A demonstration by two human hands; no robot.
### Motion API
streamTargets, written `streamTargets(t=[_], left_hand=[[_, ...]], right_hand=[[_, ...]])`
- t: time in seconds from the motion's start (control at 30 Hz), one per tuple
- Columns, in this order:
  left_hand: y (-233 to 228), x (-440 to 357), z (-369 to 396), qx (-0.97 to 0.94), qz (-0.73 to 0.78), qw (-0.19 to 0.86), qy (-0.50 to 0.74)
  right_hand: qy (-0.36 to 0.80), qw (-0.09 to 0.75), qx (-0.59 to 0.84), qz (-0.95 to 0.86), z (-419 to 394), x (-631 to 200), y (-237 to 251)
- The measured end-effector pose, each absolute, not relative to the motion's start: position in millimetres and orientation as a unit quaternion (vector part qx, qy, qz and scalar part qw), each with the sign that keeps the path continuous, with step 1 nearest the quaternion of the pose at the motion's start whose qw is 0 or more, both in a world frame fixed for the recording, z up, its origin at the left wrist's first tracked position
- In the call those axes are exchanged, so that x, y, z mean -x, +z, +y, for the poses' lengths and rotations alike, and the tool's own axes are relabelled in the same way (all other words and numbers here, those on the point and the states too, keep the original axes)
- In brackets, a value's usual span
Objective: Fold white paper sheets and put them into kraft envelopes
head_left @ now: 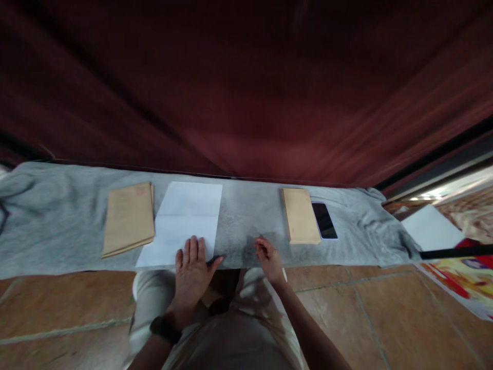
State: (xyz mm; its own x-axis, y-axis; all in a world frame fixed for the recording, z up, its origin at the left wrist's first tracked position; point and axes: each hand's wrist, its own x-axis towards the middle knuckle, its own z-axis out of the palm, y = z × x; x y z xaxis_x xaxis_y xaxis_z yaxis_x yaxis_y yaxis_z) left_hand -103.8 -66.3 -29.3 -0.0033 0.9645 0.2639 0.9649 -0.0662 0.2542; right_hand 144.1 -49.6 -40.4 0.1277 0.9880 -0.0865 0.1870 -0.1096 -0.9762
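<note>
**My left hand flat on a white sheet, right hand hovering just beside it**

A dark red curtain [246, 87] fills the upper half of my view, hanging in soft folds. Below it a grey cloth [57, 226], matte and slightly rumpled at both ends, runs left to right across a terracotta tile floor [346, 313]. I sit at its near edge, my pale trousers [246, 329] showing below.

On the cloth, directly ahead of my left hand [192, 270], lies a white sheet of paper [185, 216], smooth, with 1 crease across its middle. Its long axis runs away from me, tilting slightly right. My left hand is open, palm down, fingers spread on the sheet's near right corner, so this hand is the nearer 1. A dark watch band [165, 329] circles that wrist.

My right hand [267, 257] is off the sheet, just to its right over bare cloth, fingers loosely curled and holding nothing.

Touching the sheet's left edge is a stack of brown paper envelopes [129, 218], flat and rectangular. Further right, well apart from the sheet, lies a narrower brown envelope stack [299, 216], and just beside it a black smartphone [324, 220], glossy, face up.
</note>
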Motion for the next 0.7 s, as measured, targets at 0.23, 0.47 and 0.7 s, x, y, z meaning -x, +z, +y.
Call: streamTargets(t=[0.23, 0.47, 0.7], left_hand=[[-26, 114, -69, 0.753, -0.647, -0.029, -0.117], [-14, 140, -63, 0.818, -0.565, -0.064, -0.087], [0, 94, -67, 0.853, -0.497, -0.083, -0.136]], right_hand=[[0.479, 0.406, 0.61, -0.483, -21, -95, -39], [0.483, 0.348, 0.628, -0.501, 3, -62, -31], [0.478, 0.415, 0.614, -0.471, 12, -65, -29]])
